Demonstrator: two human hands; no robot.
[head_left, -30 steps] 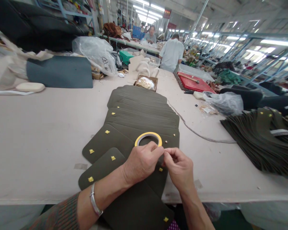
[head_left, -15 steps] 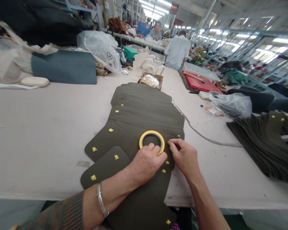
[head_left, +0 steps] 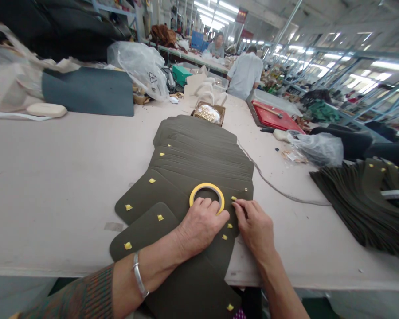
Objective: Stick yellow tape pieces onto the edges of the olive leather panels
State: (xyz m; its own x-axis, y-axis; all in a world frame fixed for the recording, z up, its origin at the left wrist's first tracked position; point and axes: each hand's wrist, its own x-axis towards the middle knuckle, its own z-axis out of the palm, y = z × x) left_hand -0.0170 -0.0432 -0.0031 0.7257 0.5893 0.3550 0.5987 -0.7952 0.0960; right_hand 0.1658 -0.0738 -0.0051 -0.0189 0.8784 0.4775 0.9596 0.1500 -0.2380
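A long overlapping row of dark olive leather panels runs down the pale table toward me, several of them bearing small yellow tape squares. My left hand grips a yellow tape roll resting on the panels, fingers curled over its near rim. Just to its right, my right hand has its fingertips pressed together on a panel beside a fresh yellow square; what they hold is too small to make out.
A second pile of olive panels lies at right. A cord snakes across the table. Further back are a box of gold hardware, a plastic bag, a red tray and a grey sheet. Two people work beyond.
Both hands dropped from a raised pinch down onto the panels. My right hand moved to a panel's right edge, where a new yellow square now shows.
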